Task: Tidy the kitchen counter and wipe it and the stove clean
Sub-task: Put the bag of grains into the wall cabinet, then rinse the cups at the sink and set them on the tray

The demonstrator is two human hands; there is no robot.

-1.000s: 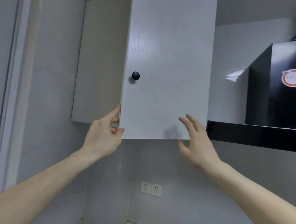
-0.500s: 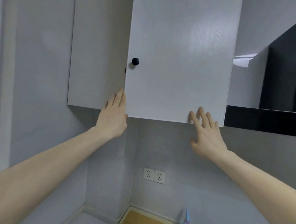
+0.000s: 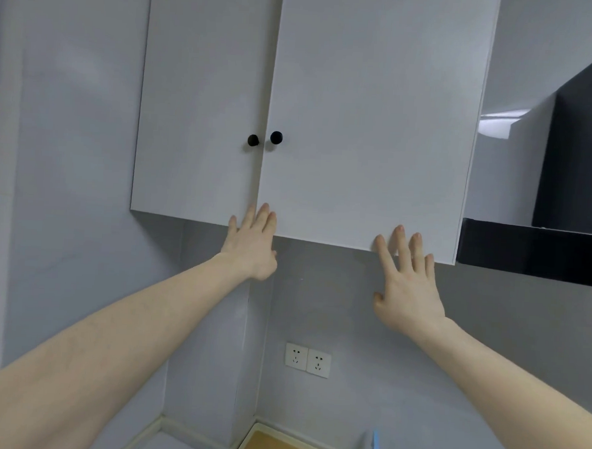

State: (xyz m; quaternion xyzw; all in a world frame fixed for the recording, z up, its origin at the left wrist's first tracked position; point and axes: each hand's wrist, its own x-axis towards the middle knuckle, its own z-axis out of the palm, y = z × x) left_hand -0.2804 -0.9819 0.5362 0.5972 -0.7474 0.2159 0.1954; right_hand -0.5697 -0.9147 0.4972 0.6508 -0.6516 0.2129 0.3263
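A white wall cupboard hangs ahead with two doors, each with a black knob. The right door (image 3: 372,125) lies nearly flush with the left door (image 3: 201,116). My left hand (image 3: 252,242) presses flat with straight fingers on the right door's lower left corner. My right hand (image 3: 408,285) is spread flat, its fingertips touching the same door's lower right corner. Neither hand holds anything.
A black range hood (image 3: 564,190) juts out at the right, close to the cupboard. Two white wall sockets (image 3: 308,359) sit below. At the bottom edge are a tray with a wooden base (image 3: 276,446), a blue spray bottle top (image 3: 372,448) and the counter corner.
The right door has swung from ajar to nearly shut. My left hand went from gripping its edge to pressing flat on it; my right hand moved onto its lower right corner.
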